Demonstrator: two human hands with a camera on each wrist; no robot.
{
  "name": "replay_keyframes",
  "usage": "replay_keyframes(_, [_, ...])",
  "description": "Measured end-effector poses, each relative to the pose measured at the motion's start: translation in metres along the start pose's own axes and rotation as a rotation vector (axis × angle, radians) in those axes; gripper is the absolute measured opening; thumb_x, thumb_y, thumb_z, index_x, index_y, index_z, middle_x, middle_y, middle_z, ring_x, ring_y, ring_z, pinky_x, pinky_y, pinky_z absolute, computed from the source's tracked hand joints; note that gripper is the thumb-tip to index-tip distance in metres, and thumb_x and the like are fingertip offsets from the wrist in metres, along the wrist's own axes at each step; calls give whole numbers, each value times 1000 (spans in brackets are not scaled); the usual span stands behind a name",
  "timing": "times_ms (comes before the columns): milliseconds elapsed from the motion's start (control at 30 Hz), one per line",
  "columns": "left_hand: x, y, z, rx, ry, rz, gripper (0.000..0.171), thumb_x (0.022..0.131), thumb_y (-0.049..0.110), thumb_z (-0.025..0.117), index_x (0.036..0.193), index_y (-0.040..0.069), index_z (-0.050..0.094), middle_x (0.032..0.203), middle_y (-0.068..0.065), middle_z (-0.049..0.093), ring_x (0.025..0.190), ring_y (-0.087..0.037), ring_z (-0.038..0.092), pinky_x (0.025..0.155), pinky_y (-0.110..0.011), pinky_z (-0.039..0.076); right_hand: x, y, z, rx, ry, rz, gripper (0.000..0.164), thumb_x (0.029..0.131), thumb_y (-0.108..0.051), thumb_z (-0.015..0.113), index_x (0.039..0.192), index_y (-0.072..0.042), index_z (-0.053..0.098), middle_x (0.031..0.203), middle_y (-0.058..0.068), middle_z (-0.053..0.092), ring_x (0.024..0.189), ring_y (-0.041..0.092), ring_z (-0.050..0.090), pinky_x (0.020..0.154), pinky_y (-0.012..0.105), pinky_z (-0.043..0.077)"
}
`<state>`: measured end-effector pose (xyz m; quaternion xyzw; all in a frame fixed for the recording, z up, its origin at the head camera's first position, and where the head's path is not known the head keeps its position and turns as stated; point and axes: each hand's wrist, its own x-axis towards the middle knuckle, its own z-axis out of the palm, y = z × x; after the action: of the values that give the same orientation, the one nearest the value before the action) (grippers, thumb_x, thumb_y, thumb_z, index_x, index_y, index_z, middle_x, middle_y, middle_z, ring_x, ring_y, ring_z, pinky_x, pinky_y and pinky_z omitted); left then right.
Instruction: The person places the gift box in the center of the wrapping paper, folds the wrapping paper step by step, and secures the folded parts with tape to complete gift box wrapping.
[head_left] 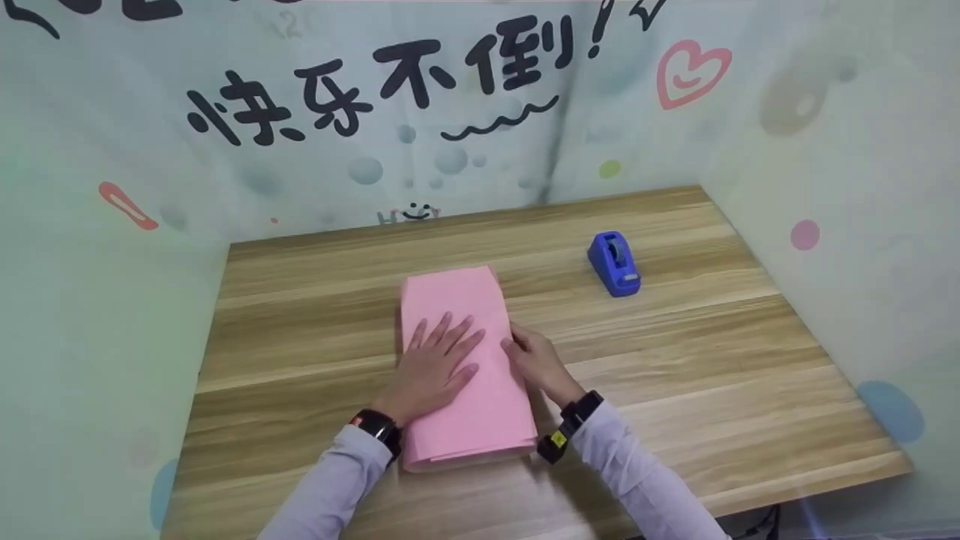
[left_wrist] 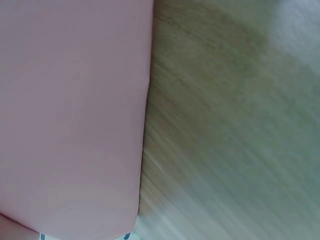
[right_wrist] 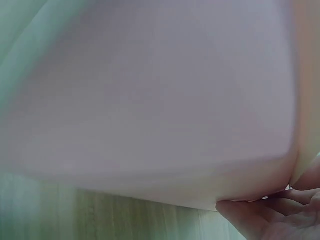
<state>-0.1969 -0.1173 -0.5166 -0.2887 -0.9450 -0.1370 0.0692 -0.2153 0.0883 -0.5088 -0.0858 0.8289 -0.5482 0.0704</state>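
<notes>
My left hand [head_left: 433, 375] lies spread on the pink paper [head_left: 491, 405], presumably steadying it, while my right hand [head_left: 543, 364] pinches its edge.

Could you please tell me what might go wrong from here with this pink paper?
The pink paper could spring open: the left hand lies flat on top and the right hand pinches its side edge, so releasing either might loosen it.

The blue tape dispenser stands apart from both hands, so reaching for it may let the layers shift.

At the near end the layers' edges look uneven, so the finish might be crooked.
</notes>
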Motion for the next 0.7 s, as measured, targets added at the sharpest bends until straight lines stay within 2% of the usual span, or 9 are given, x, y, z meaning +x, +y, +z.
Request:
replay_keyframes(167, [0,1,0,18,-30,6,51,97,44,34,146,31,28,155,2,21,143,-30,14,114,-55,5,-3,0,-2,-8,6,-31,54,93,-10,52,138,10,30,135,32,43,120,42,50,100,46,43])
replay_keyframes(200, [0,1,-1,17,-35,4,51,97,44,34,146,31,27,156,2,20,144,-30,13,114,-55,4,-6,-1,-2,-36,16,-44,54,92,-10,53,137,9,30,136,33,42,119,43,50,99,47,44])
replay_keyframes(267, [0,2,-1,12,-46,-1,51,97,45,33,146,32,27,156,2,19,144,-30,12,114,-55,4,-13,-4,-1,-161,31,-122,52,91,-11,57,133,7,33,137,33,40,122,43,47,101,48,41])
replay_keyframes(367, [0,3,-2,24,-66,-10,52,98,46,32,147,32,25,156,3,17,144,-29,11,114,-55,3,-30,-12,1,-450,15,-318,55,88,-17,63,131,6,39,138,28,40,128,41,40,107,49,35])
replay_keyframes(433, [0,3,-2,44,-75,-13,52,98,47,30,147,32,23,156,3,16,144,-29,10,114,-56,3,-43,-17,3,-640,-42,-489,59,86,-28,65,130,4,44,140,24,39,132,40,34,109,51,28])
replay_keyframes(500, [0,3,-3,70,-89,-14,53,98,47,29,148,32,21,157,3,15,144,-29,10,114,-55,3,-54,-22,7,-787,-114,-641,63,82,-42,66,128,-1,50,141,20,40,133,38,34,109,53,28])
replay_keyframes(600, [0,3,-4,100,-86,2,54,97,44,31,148,31,21,157,2,16,144,-30,11,114,-56,5,-68,-23,13,-948,-182,-804,67,77,-59,63,122,-9,56,143,17,39,134,36,33,109,54,27])
replay_keyframes(667, [0,2,-5,105,-83,12,54,97,43,32,148,30,20,157,2,16,144,-31,11,114,-56,6,-73,-23,18,-1003,-168,-892,73,74,-62,63,124,-9,55,143,16,40,134,34,34,109,53,28])
replay_keyframes(700, [0,2,-5,105,-79,18,54,97,43,32,148,29,21,157,1,16,144,-31,12,114,-57,7,-75,-22,20,-1008,-147,-933,70,74,-60,64,121,-10,56,143,16,40,133,34,36,109,52,29])
